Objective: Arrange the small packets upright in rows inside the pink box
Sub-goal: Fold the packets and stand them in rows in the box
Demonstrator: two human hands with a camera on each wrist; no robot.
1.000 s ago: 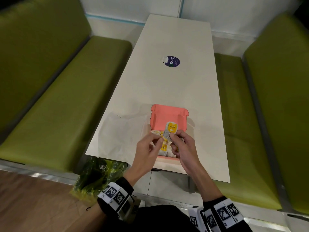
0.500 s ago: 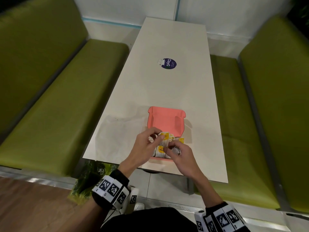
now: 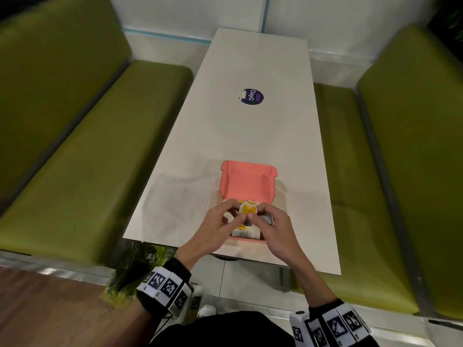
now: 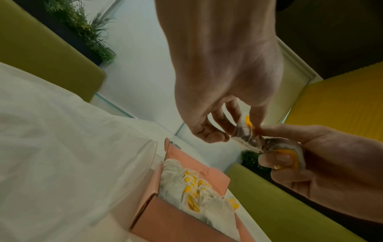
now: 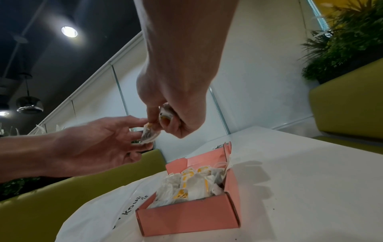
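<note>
The pink box (image 3: 246,182) stands open near the table's front edge, its lid leaning back. Several white packets with yellow tags (image 4: 191,191) stand packed inside it (image 5: 187,185). Above the box my left hand (image 3: 236,210) pinches one packet (image 3: 248,210) by its side, yellow tag facing up. My right hand (image 3: 256,212) touches that packet's tag with its fingertips. It also grips a second packet (image 4: 283,151) curled in its palm (image 5: 165,114). In the wrist views the pinched packet (image 4: 243,131) hangs clear above the box (image 5: 186,217).
A white plastic bag (image 3: 175,204) lies flat on the table left of the box. A round purple sticker (image 3: 251,96) is at mid-table. Green benches (image 3: 87,159) flank both long sides. The front table edge (image 3: 275,262) runs just behind my wrists.
Both hands dipped toward the box and stayed together over it. The packet between them has turned, so its yellow tag now faces up.
</note>
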